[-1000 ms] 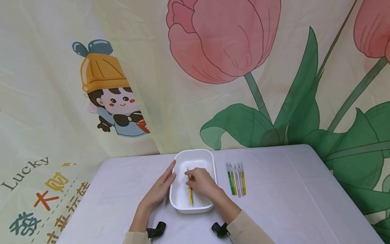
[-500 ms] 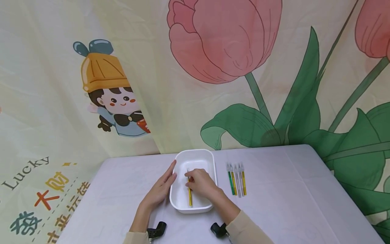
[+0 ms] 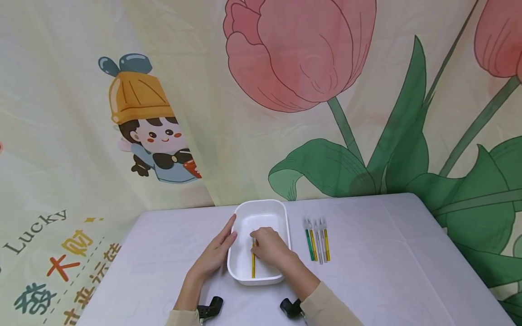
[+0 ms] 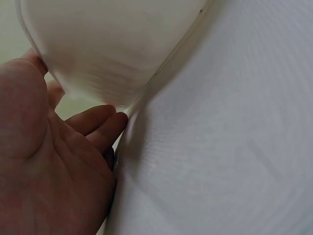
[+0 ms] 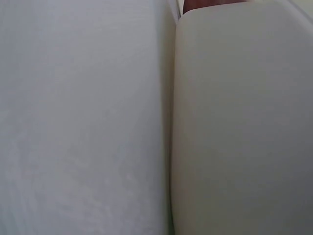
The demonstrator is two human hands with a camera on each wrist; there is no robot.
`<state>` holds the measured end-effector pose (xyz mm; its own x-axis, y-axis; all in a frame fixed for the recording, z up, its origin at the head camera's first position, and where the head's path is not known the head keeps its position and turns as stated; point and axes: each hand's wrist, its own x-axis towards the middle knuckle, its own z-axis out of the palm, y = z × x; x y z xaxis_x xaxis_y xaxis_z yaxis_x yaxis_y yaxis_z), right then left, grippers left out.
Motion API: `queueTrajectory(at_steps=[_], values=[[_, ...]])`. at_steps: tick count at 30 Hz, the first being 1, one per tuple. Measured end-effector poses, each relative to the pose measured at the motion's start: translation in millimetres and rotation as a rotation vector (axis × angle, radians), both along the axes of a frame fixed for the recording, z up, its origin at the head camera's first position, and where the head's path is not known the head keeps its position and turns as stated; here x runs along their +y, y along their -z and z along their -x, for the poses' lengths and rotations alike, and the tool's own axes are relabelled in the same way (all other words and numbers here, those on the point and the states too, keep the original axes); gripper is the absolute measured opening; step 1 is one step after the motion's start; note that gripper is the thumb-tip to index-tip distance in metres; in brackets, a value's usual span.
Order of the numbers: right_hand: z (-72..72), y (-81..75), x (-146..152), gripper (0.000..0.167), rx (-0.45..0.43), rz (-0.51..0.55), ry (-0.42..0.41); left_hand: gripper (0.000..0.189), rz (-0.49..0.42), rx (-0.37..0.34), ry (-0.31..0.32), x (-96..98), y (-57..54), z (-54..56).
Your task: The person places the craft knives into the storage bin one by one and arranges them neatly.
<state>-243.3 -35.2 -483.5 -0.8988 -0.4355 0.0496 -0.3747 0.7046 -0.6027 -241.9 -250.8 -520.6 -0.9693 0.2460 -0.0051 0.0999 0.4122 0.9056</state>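
Note:
In the head view my right hand [image 3: 269, 246] pinches a slim yellow craft knife [image 3: 253, 265] inside a white rectangular tray [image 3: 261, 280]. The knife lies lengthwise, its upper part covered by the fingers. My left hand [image 3: 214, 251] rests along the tray's left side with straight fingers. In the left wrist view, the fingertips of my left hand [image 4: 54, 152] touch the lower wall of the tray [image 4: 112, 44]. The right wrist view is mostly taken up by the tray's outer wall [image 5: 239, 122], with only a sliver of the right hand [image 5: 210, 5] at the top.
Right of the tray, several craft knives [image 3: 316, 240] with green, yellow and silver handles and clear caps lie in a row. A white cloth [image 3: 379, 267] covers the table, and a printed curtain [image 3: 244, 149] hangs directly behind it.
The yellow knife has turned slightly and its lower end has shifted left and nearer the tray's front. My right hand has moved slightly nearer with it. The left hand stays in place.

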Motion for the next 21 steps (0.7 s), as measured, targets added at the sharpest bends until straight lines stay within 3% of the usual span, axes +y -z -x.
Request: queueTrajectory(at_steps=[11,21], values=[[1.0,1.9,0.5,0.039,-0.006,0.02,-0.009,0.058,-0.008,-0.005,0.004,-0.2,-0.1,0.0],[-0.2,-4.9,5.6,0.036,0.088,0.117,0.012,0.058,0.001,-0.003,0.003,-0.1,-0.2,-0.1]])
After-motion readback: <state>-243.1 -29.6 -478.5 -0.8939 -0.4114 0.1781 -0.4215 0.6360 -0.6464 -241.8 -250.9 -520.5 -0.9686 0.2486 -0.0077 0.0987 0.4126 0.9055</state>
